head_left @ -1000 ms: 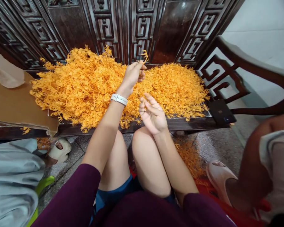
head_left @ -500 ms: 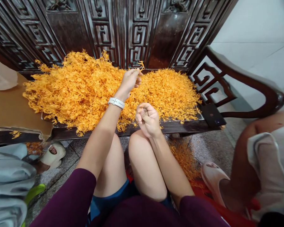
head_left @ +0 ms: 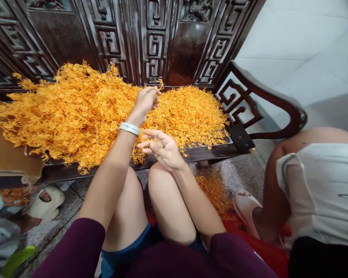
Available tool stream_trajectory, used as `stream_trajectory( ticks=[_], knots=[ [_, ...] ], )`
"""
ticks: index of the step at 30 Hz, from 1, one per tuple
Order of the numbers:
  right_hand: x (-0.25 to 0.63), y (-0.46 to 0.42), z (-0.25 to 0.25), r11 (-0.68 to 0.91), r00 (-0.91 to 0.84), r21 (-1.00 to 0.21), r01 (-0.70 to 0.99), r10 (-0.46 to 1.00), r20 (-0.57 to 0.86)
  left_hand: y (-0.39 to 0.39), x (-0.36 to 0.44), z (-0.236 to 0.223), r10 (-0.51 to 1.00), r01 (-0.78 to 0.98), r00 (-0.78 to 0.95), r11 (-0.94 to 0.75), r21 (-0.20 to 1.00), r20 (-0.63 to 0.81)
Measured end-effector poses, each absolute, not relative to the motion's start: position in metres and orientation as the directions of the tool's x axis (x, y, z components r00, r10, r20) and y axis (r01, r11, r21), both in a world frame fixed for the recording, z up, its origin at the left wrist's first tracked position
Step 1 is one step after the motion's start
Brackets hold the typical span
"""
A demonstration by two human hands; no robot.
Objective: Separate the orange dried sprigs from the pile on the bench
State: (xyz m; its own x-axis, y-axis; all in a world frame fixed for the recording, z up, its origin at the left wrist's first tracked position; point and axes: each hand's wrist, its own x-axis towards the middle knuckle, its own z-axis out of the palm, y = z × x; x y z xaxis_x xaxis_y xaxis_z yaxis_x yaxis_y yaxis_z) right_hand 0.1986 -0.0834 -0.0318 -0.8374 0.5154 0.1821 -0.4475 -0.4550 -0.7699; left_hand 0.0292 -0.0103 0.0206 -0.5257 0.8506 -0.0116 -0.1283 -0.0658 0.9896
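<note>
Pinched in my left hand [head_left: 145,102], which wears a white watch band [head_left: 129,128], is a thin branching orange sprig [head_left: 161,83]; its tip sticks up past the fingers. The hand is over the large heap of orange sprigs [head_left: 84,112], which look like plastic or dyed strands. Lower and to the right, my right hand [head_left: 164,150] is held above my knee with its fingers spread, and I see nothing in it. A second, finer orange pile [head_left: 195,112] lies behind it on the bench.
The dark carved wooden bench [head_left: 104,164] has a curved armrest [head_left: 278,104] at right. A black phone [head_left: 241,136] lies at its end. Cardboard [head_left: 11,146] stands at left. Orange scraps [head_left: 213,193] cover the floor. Other people's legs are close on both sides.
My right hand has opened from a closed pinch, fingers now spread toward the left wrist. The left hand still pinches the sprig. The whole view has shifted, moving the scene leftward.
</note>
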Motion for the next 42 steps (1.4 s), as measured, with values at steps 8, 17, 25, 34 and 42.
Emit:
stream_trajectory(
  ticks=[8, 17, 25, 34, 42],
  knots=[
    [0.202, -0.082, -0.038, -0.318, -0.803, -0.836, -0.447, 0.555, 0.218, -0.013, 0.026, 0.022, 0.872, -0.375, -0.482, -0.113, 0.92, -0.089],
    [0.231, -0.056, -0.033, -0.572, -0.852, -0.652, -0.498, 0.181, 0.492, -0.013, 0.016, 0.022, 0.879, -0.753, -0.433, -0.232, 0.616, -0.198],
    [0.223, -0.057, -0.03, -0.637, -0.722, -0.503, -0.585, 0.691, -0.035, -0.016, 0.025, 0.027, 0.935, -0.607, -0.323, -0.088, 0.789, -0.145],
    [0.205, -0.057, -0.042, -0.392, -0.503, -0.759, -0.52, 0.859, -0.1, -0.021, 0.044, 0.018, 0.996, -0.127, 0.051, 0.079, 0.989, -0.073],
    [0.206, -0.064, -0.039, -0.39, -0.731, -0.828, -0.404, 0.681, 0.036, -0.018, 0.044, 0.021, 0.981, -0.251, -0.188, -0.008, 0.968, -0.041]
  ],
)
